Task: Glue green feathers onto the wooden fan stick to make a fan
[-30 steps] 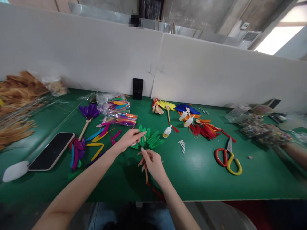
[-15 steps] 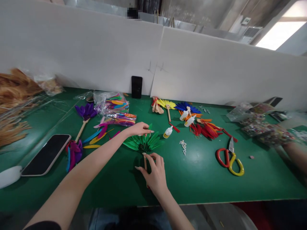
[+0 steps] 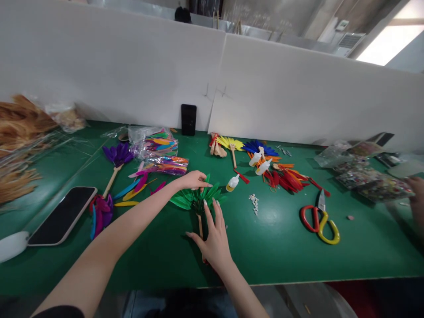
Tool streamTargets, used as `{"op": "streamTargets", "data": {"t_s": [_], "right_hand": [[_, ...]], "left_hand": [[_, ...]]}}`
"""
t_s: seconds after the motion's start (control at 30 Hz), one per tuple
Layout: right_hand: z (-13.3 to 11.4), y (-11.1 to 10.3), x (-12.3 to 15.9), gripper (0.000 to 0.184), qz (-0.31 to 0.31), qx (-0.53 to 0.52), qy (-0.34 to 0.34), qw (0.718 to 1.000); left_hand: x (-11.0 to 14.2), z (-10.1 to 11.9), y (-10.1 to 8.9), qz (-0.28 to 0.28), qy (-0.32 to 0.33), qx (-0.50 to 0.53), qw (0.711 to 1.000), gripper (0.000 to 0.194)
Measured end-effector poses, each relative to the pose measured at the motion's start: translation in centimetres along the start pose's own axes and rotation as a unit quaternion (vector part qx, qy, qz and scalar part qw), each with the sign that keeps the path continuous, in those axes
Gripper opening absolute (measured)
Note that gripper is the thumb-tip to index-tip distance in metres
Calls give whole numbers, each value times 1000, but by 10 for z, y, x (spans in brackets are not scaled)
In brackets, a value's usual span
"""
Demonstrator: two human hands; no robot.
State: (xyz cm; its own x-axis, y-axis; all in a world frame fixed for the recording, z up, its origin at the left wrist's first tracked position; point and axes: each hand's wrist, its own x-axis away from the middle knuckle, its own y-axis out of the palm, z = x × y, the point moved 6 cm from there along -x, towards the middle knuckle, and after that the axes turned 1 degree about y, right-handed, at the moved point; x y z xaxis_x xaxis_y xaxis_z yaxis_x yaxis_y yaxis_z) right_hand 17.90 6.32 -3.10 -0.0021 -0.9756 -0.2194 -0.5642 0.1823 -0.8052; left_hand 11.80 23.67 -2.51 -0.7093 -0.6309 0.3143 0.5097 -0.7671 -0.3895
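Note:
A fan of green feathers [image 3: 183, 199] on a thin wooden handle [image 3: 200, 226] lies before me on the green table. My left hand [image 3: 194, 180] is at the far edge of the fan, its fingers closed on a green feather there. My right hand [image 3: 216, 240] is open beside the handle, thumb to the left and fingers stretched toward the dark base of the feathers. The fingertips reach the lower right feathers. Just right of the fan stands a small white glue bottle [image 3: 232, 183].
Right of the fan lie small white beads [image 3: 254, 204] and red-and-yellow scissors [image 3: 319, 218]. Other feather fans, like a yellow one [image 3: 228, 143] and a purple one [image 3: 118, 154], lie around. A phone [image 3: 62, 216] rests at left. Another person's hand [image 3: 416, 194] is at the right edge.
My right hand has opened from its bent grip at the handle top and its fingers now stretch up to the feathers. My left hand has barely moved. The other person's hand shifted.

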Motion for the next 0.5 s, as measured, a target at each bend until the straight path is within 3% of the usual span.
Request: {"op": "streamTargets", "data": {"t_s": [0.2,0.5], "right_hand": [[1,3,0,77,-17,6,3,1000],[-3,-2,-6,67,-15,51,-48,997]], "left_hand": [[-4,-6,1,6,1,-15,1000,49],[-8,-8,1,23,0,-35,999,37]]}}
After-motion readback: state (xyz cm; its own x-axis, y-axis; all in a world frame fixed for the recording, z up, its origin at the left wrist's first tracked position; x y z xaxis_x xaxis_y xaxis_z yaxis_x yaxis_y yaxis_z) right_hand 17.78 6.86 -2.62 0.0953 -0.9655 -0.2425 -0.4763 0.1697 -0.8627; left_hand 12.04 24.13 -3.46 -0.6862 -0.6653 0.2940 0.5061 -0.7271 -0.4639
